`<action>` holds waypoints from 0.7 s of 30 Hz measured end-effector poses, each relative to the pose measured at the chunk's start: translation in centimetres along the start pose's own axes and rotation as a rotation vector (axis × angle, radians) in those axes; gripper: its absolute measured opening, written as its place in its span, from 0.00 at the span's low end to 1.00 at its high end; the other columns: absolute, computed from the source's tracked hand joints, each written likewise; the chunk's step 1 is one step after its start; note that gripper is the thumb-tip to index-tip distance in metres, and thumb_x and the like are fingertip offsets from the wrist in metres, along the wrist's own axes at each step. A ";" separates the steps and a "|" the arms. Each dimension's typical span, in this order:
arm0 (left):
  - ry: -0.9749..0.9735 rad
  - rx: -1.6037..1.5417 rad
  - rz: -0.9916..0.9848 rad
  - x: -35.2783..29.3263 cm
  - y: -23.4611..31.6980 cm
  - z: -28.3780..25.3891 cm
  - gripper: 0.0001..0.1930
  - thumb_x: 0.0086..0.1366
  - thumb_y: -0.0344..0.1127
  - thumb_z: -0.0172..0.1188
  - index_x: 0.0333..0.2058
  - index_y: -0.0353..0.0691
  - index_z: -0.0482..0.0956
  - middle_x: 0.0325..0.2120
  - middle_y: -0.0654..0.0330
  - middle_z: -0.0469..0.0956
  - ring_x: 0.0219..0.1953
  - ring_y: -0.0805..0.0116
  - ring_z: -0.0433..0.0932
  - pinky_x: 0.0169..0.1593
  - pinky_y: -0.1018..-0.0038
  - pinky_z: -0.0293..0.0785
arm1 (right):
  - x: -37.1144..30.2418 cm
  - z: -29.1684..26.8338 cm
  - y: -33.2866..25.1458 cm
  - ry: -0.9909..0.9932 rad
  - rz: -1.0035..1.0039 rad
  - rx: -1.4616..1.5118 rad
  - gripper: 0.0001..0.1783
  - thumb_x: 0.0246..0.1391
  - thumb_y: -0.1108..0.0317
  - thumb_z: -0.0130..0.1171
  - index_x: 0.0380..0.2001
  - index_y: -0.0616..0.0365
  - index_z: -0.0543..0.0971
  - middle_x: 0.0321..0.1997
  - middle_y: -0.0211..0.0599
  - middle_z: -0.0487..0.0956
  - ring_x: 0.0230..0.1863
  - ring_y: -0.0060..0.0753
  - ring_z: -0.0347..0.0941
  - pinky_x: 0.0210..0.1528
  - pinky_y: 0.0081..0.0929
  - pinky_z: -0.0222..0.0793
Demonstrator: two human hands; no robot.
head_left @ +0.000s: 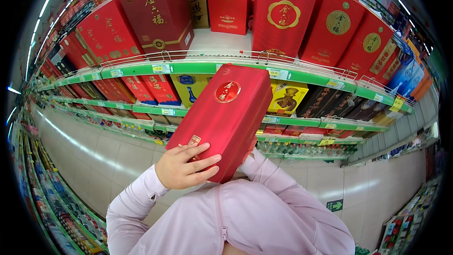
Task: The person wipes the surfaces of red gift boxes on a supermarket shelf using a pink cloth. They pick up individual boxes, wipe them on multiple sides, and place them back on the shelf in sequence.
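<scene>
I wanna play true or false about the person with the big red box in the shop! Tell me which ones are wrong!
1. The left hand touches the held red box. True.
2. The person's sleeves are black. False: the sleeves are pale pink.
3. The shelf edges are green. True.
4. The arrow sign on the floor is red. False: the arrow sign is green.
5. The right hand is partly hidden. True.

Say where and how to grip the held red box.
Probably best clasp the red box by its long sides near the upper end, from left and right: it is long, flat-faced and tilted, with the left hand on its lower front.
</scene>
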State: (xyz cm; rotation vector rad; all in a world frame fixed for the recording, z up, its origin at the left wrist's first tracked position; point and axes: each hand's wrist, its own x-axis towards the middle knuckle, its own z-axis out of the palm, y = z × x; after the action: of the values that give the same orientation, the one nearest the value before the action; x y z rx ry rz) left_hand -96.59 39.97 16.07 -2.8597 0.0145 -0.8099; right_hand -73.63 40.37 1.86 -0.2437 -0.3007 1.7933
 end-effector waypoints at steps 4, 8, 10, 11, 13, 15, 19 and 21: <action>-0.041 -0.350 -0.255 -3.3 0.3 0.0 0.19 0.62 0.51 0.67 0.48 0.50 0.81 0.59 0.59 0.78 0.58 0.52 0.78 0.53 0.59 0.80 | 0.6 0.1 -0.2 -0.008 0.000 0.007 0.37 0.70 0.39 0.41 0.73 0.50 0.61 0.75 0.45 0.65 0.73 0.47 0.63 0.73 0.55 0.60; -0.174 -0.262 -0.266 1.4 0.8 0.1 0.27 0.63 0.54 0.66 0.56 0.47 0.79 0.64 0.50 0.72 0.65 0.46 0.70 0.69 0.45 0.60 | -0.2 -0.3 0.4 0.004 0.012 0.023 0.37 0.69 0.39 0.41 0.73 0.50 0.62 0.75 0.45 0.65 0.73 0.47 0.63 0.73 0.54 0.60; -0.198 -0.253 -0.374 1.8 2.6 1.0 0.29 0.62 0.54 0.67 0.58 0.47 0.78 0.65 0.50 0.70 0.67 0.45 0.68 0.70 0.43 0.58 | -0.9 -0.6 0.5 0.017 0.026 0.038 0.37 0.69 0.39 0.41 0.72 0.50 0.62 0.75 0.45 0.65 0.73 0.47 0.63 0.73 0.54 0.60; -0.208 -0.247 -0.424 2.2 2.9 1.3 0.30 0.61 0.53 0.67 0.59 0.47 0.77 0.66 0.50 0.70 0.67 0.44 0.67 0.70 0.43 0.57 | -1.3 -0.9 0.7 0.024 0.039 0.053 0.37 0.69 0.39 0.41 0.72 0.50 0.62 0.74 0.45 0.65 0.73 0.47 0.63 0.73 0.54 0.60; -0.213 -0.220 -0.551 2.7 2.6 1.7 0.38 0.58 0.55 0.70 0.63 0.45 0.72 0.69 0.46 0.63 0.70 0.40 0.61 0.71 0.41 0.54 | -1.7 -1.2 1.0 0.029 0.044 0.067 0.37 0.69 0.39 0.41 0.72 0.50 0.62 0.74 0.45 0.66 0.73 0.47 0.63 0.73 0.54 0.60; -0.217 -0.196 -0.677 3.4 2.3 2.2 0.45 0.54 0.57 0.72 0.67 0.42 0.67 0.72 0.43 0.57 0.73 0.36 0.55 0.72 0.39 0.50 | -1.4 -1.4 0.9 0.030 0.040 0.080 0.37 0.69 0.39 0.42 0.72 0.50 0.62 0.74 0.45 0.66 0.73 0.47 0.64 0.73 0.54 0.60; -0.376 -0.336 -0.989 3.1 0.5 3.7 0.66 0.43 0.61 0.78 0.74 0.37 0.51 0.73 0.34 0.48 0.74 0.30 0.49 0.71 0.38 0.49 | -1.0 -1.7 0.9 0.016 0.053 0.111 0.37 0.69 0.39 0.42 0.72 0.50 0.62 0.74 0.45 0.66 0.73 0.47 0.64 0.73 0.54 0.60; -0.402 -0.440 -1.032 2.5 -1.0 4.2 0.73 0.41 0.60 0.81 0.74 0.32 0.42 0.73 0.29 0.44 0.75 0.30 0.45 0.73 0.44 0.49 | -1.1 -2.0 0.8 0.015 0.059 0.130 0.37 0.69 0.39 0.42 0.72 0.50 0.62 0.74 0.45 0.66 0.72 0.47 0.64 0.73 0.54 0.60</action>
State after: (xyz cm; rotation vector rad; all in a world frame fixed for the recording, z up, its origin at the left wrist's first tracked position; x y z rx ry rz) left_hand -92.24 41.53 14.00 -3.2839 -1.6019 -0.3163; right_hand -73.44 39.32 -0.25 -0.1747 -0.1668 1.8603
